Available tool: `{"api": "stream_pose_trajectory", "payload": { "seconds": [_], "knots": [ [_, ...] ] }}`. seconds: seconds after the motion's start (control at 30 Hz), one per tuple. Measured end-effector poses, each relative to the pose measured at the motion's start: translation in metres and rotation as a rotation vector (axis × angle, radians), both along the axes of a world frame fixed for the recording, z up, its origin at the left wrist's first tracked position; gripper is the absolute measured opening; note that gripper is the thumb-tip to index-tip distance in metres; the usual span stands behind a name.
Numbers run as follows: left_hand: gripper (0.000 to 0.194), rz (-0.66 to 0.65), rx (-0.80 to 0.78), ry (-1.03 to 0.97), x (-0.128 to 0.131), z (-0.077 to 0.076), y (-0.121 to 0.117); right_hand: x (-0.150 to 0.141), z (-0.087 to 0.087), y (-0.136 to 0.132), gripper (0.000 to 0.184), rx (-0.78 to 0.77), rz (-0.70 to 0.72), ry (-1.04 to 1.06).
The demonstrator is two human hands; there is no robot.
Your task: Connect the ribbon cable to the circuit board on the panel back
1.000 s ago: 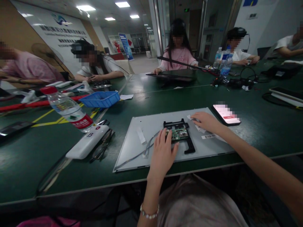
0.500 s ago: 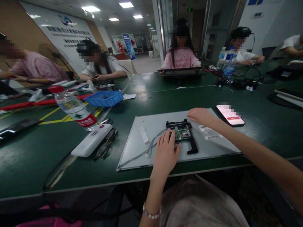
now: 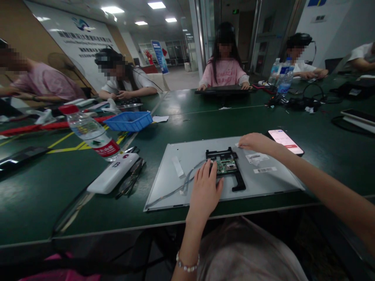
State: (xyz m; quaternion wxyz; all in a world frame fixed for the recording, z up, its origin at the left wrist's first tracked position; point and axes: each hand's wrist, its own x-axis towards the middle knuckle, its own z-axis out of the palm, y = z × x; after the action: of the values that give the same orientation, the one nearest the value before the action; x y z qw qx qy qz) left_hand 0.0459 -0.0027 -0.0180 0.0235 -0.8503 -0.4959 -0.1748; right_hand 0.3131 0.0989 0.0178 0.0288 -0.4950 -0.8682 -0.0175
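Indoors, a glossy dark green surface [image 3: 211, 121] carries a flat grey metal panel [image 3: 190, 153] near its front edge, well apart from a blue plastic tray [image 3: 135, 124]. On it, the left hand [image 3: 205, 188], grip loosely open, touches a circuit board [image 3: 227, 166] in a black plastic bracket [image 3: 239, 180]; whether the right hand [image 3: 254, 143] grips a white scrap [image 3: 236, 144] is unclear.

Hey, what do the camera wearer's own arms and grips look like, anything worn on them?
Both are ungloved human hands on slender forearms, with no sleeves in view. Above the left grip, the wrist wears a bracelet of mostly pale beads. The right grip and its wrist show no jewellery.
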Motion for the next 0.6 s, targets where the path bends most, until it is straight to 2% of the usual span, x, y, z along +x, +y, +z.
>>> {"api": "stream_pose_trajectory", "payload": {
  "seconds": [0.13,0.3,0.43,0.6],
  "knots": [
    [0.05,-0.003,0.003,0.006,-0.001,-0.001,0.0,0.003,-0.006,0.005,0.024,0.006,0.032,0.024],
    [0.049,0.002,0.005,0.008,0.0,0.0,0.001,-0.001,-0.01,0.012,0.023,0.012,0.054,0.151],
    [0.05,0.002,0.002,0.007,0.0,0.001,0.001,-0.027,0.0,0.013,0.024,0.058,0.072,0.212],
    [0.049,-0.004,0.009,0.004,0.0,0.0,0.0,-0.069,0.011,0.014,0.024,0.062,0.08,0.128]
  ]
}}
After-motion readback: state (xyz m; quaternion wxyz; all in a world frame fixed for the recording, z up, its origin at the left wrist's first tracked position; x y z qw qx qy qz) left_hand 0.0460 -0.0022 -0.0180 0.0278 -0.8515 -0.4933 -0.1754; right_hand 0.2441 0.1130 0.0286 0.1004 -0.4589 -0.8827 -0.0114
